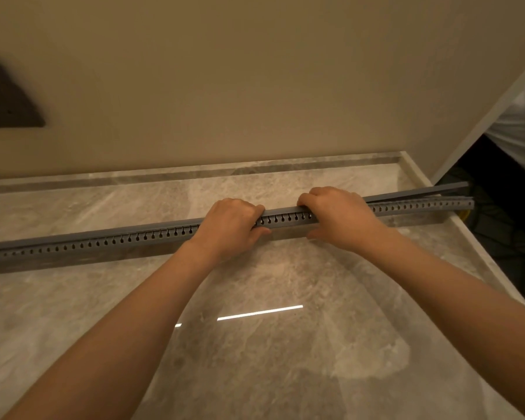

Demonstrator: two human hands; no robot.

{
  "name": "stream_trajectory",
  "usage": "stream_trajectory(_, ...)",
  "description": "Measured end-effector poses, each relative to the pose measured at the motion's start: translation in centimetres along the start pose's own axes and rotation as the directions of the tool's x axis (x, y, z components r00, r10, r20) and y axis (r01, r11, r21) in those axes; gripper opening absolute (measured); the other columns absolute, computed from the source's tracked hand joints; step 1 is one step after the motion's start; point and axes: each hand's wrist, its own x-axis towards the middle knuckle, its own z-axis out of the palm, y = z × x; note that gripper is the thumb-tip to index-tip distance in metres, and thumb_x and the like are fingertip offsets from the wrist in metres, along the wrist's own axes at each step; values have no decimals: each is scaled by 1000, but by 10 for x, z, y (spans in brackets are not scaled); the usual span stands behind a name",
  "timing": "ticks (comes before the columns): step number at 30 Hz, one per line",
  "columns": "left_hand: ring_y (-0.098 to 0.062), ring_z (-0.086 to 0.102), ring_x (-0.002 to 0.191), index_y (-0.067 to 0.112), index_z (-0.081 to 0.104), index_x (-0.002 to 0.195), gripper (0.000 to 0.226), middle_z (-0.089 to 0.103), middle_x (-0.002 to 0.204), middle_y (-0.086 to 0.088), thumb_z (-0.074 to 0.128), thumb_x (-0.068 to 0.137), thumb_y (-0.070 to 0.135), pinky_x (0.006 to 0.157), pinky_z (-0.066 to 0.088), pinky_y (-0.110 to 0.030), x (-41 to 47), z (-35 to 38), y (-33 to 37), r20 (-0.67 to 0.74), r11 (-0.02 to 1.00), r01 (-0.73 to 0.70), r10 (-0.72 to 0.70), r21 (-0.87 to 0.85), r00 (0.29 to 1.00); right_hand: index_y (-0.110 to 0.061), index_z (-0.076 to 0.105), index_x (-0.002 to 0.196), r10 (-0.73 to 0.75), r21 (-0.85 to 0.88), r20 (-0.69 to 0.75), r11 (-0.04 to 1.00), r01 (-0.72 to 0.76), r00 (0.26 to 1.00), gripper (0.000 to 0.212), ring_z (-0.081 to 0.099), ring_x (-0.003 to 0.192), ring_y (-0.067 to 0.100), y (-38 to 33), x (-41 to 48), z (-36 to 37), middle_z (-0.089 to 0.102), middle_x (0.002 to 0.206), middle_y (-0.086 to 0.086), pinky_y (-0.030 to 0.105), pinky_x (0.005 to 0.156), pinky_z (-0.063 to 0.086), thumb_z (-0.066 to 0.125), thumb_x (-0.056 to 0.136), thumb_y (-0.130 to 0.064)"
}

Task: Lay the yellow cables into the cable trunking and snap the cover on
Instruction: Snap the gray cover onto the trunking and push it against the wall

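On marble counter (109, 313), grey trunking (103, 242); behind, beige wall (255, 86), dark plate (6, 98).

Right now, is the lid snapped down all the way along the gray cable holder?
No: past the right hand the lid lifts clear of the cable holder.

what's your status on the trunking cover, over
Gripping trunking mid-length, left hand and right hand. Its cover down along the left, lifted off at right end. Nothing in the way.
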Motion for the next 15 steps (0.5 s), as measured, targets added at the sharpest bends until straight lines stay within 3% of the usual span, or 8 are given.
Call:
stream_trajectory(3, -23, 56, 68, 10, 58, 86, 30, 65, 76, -6, 54, 88, 40, 58, 31, -29, 0, 0, -1, -1, 1000, -9, 9, 2, 1000, -14, 58, 98, -19, -57, -39, 998, 16, 999, 22, 55, 82, 24, -1, 5, 3, 60, 90, 3, 31, 60, 39, 63, 79, -23)
stream_trajectory(15, -21, 50, 68, 10, 60, 87, 30, 63, 77, -6, 57, 87, 40, 58, 31, -30, -3, -4, 5, 28, 998, 61, -61, -3, 998, -12, 59, 91, -148, -147, -34, 979, 141, 988, 19, 56, 73, 28, 3, 9, 2, 64, 86, 6, 31, 59, 31, 60, 79, -26)
